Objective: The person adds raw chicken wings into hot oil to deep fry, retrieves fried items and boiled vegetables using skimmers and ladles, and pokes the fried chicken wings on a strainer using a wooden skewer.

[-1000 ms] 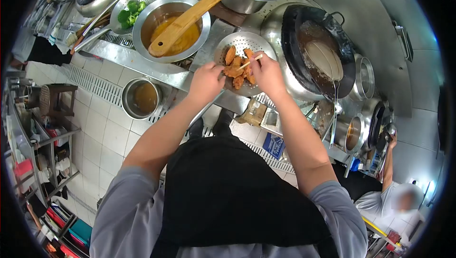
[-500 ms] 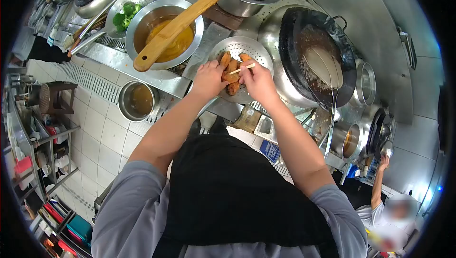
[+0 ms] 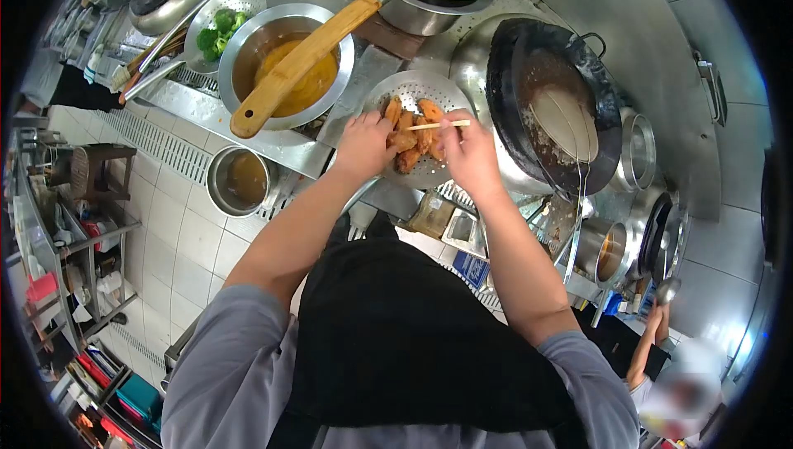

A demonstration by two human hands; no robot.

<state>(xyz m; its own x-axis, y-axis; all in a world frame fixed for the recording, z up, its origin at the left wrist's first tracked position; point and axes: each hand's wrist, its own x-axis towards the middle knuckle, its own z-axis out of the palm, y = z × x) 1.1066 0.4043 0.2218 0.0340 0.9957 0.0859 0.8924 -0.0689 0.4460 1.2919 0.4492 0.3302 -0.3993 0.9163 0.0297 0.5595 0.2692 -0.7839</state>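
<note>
Golden-brown fried chicken pieces [image 3: 430, 110], apparently wings, lie in a round perforated metal strainer [image 3: 450, 90]. My left hand [image 3: 365, 145] is at the strainer's left side, thumb and fingers closed on one fried chicken piece [image 3: 402, 142]. In my right hand [image 3: 472, 156], at the strainer's right side, a pale wooden chopstick [image 3: 436, 125] is pinched, held nearly level. Its left tip reaches the piece by my left hand; I cannot tell whether it pierces it.
A black wok [image 3: 557, 69] with brown liquid and a wire-mesh skimmer [image 3: 565, 123] stands right. Left are a steel bowl [image 3: 339, 90] of yellow liquid under a wooden-handled sieve [image 3: 310, 61], and broccoli [image 3: 219, 32] in another strainer. A co-worker's arm [image 3: 647, 342] holds a ladle.
My right hand has moved right with the chopstick, which now lies more level, and more of the chicken shows. My left hand has barely moved. The co-worker's arm and ladle have shifted lower.
</note>
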